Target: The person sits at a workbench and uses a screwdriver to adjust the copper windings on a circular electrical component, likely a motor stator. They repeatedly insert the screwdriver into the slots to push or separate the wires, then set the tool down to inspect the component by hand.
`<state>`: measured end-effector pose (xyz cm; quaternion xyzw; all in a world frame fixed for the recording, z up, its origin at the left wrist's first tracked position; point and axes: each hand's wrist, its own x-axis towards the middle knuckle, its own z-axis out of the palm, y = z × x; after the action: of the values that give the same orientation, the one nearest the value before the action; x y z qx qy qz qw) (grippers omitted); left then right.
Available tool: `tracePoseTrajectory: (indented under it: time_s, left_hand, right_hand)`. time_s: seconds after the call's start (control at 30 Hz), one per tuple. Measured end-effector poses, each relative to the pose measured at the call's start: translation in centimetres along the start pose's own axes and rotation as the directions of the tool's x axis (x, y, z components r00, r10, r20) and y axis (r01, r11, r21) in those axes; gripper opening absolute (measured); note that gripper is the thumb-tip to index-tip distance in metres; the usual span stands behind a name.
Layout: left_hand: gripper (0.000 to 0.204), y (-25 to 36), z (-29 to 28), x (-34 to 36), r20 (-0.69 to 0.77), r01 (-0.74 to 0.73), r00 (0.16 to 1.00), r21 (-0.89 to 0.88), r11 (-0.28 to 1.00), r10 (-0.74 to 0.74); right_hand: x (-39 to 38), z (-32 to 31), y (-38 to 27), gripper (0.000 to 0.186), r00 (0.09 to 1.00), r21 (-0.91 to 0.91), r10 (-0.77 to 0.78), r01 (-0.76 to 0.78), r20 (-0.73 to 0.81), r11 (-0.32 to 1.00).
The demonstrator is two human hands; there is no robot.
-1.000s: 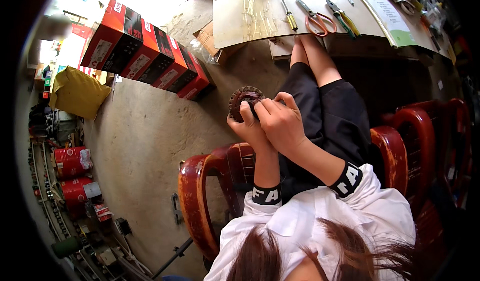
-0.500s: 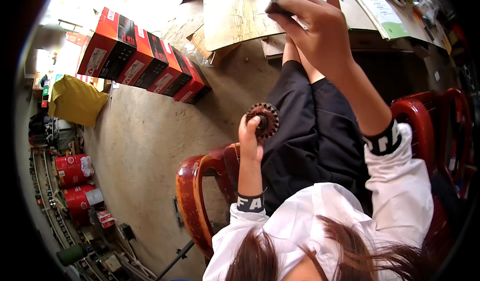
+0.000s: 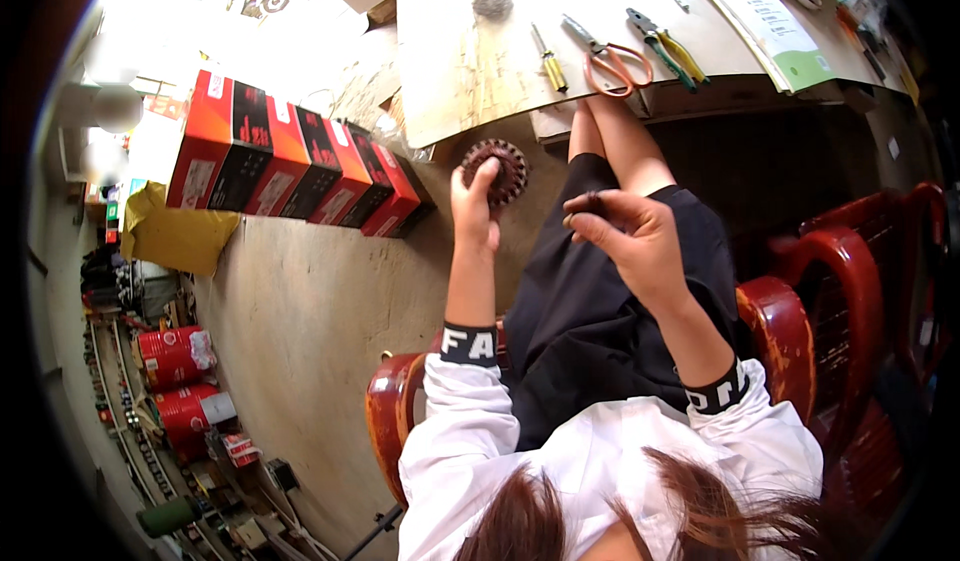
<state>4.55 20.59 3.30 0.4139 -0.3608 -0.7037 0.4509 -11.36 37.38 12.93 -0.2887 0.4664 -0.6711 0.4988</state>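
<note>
The left hand (image 3: 474,204) clamps a toothed disc (image 3: 513,171), round face upward, while the right hand (image 3: 642,244), apart, pinches a small dark piece (image 3: 584,202) whose visible end points left.

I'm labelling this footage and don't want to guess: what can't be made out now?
Head view, dark-red round toothed part: its middle is partly covered by the left hand.
Head view, small dark piece: too small to identify, and partly covered by the right hand.
Head view, pale flat tabletop: its far side is cut off by the picture's upper edge.
</note>
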Motion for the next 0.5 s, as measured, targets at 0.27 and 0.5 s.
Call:
tracePoseTrajectory:
  time_s: [0.27, 0.5]
  left_hand:
    - [0.057, 1.7, 6.3, 12.4, -0.041, -0.112, 0.987, 0.506, 0.855, 0.154]
    - [0.061, 2.4, 7.2, 18.3, 0.038, -0.125, 0.988, 0.760, 0.638, 0.148]
  right_hand:
    - [1.5, -3.9, 1.7, 0.020, 0.986, 0.303, 0.156, -0.132, -0.057, 0.944]
    - [2.4, -5.2, 2.2, 0.022, 0.982, 0.441, 0.172, -0.124, -0.071, 0.889]
